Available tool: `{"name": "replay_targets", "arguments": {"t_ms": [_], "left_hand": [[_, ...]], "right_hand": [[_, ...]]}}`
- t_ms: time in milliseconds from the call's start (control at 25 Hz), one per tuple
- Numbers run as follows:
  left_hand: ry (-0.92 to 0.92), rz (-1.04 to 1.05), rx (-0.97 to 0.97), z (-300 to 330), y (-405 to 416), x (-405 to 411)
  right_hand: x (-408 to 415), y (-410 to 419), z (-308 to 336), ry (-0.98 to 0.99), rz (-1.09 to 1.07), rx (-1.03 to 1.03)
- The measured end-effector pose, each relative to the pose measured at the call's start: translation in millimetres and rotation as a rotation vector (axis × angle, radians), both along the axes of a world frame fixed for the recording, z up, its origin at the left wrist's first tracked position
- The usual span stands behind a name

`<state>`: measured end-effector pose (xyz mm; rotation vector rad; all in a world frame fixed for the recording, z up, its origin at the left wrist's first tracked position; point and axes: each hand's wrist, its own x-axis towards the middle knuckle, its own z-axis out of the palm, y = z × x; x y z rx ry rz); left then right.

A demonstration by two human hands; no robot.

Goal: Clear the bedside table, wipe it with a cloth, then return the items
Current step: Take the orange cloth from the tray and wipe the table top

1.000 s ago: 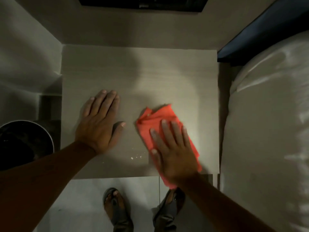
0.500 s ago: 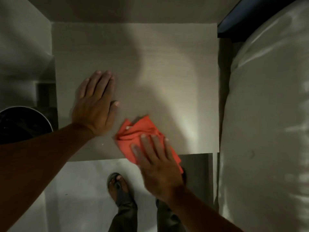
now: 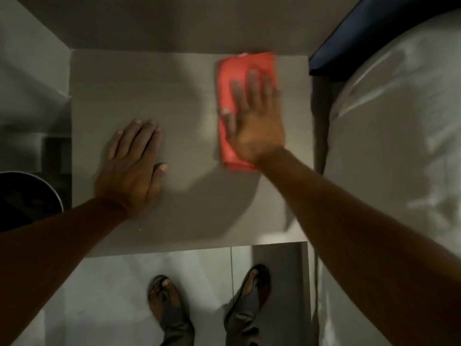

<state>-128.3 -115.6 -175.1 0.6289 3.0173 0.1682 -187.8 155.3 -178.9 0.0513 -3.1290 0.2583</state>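
Observation:
The pale wood-grain bedside table (image 3: 139, 83) fills the middle of the head view, with no items on its top. A folded orange-red cloth (image 3: 232, 78) lies at the table's far right corner, against the wall. My right hand (image 3: 254, 123) presses flat on the cloth, fingers spread and pointing away from me, slightly blurred. My left hand (image 3: 132, 166) rests flat on the table's left half, palm down, fingers together, holding nothing. A few small crumbs (image 3: 140, 230) lie near the front edge.
A bed with pale bedding (image 3: 399, 158) runs along the right side, its dark headboard (image 3: 369, 28) at the top right. A dark round bin (image 3: 25, 196) stands at the left of the table. My sandalled feet (image 3: 207, 295) stand on the light tiled floor below.
My right hand has slid the cloth from the table's front edge to the far right corner. My left hand has stayed flat on the left half.

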Motion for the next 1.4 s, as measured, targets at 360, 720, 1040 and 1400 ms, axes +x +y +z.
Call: {"name": "replay_targets", "arguments": {"t_ms": [360, 720, 1040, 1400], "left_hand": [[0.012, -0.001, -0.040, 0, -1, -1], [0.023, -0.007, -0.023, -4, -3, 1], [0.016, -0.007, -0.028, -5, -3, -1], [0.030, -0.007, 0.020, -5, -3, 1]], "right_hand": [[167, 34, 14, -0.202, 0.085, -0.028], [115, -46, 16, -0.175, 0.139, -0.105], [95, 15, 11, -0.013, -0.037, -0.411], [96, 0, 17, 0.012, 0.353, -0.507]]}}
